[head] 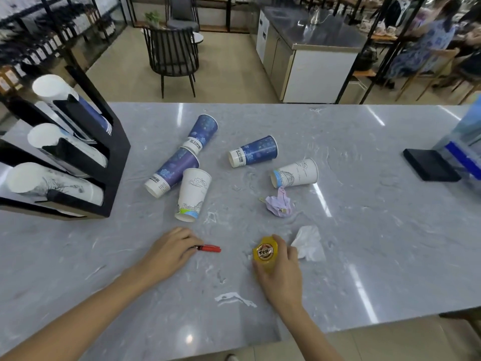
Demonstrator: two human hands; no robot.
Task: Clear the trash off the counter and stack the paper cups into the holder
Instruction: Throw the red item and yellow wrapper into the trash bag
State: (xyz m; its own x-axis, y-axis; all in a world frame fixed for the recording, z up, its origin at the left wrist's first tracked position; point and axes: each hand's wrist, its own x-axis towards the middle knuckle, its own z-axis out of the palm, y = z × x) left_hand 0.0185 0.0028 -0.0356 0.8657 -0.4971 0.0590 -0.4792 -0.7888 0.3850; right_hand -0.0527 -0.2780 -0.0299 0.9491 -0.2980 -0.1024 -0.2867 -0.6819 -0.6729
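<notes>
The hands grip trash: left hand point(173, 250) pinches a red lighter point(209, 248), right hand point(279, 270) clutches a yellow lidded tub point(265, 254).

Grey marbled bench point(364, 230) is gleaming under three blue floral-print cups point(203, 132) and two white cups with line drawings point(194, 194); a red lighter point(209, 248), yellow tub point(264, 254), lilac wrapper point(279, 205), white tissue point(309, 242) and black holder point(114, 162) are showing.

Cup holder point(114, 162) on desk point(364, 230), far left, stacks lying in its slots. Five loose cups point(194, 194) mid-desk, right of holder, all on their sides. Crumpled wrapper point(279, 207) just before the rightmost cup point(295, 173); tissue point(309, 242) nearer, right of it. Flat pad point(430, 165) far right.
</notes>
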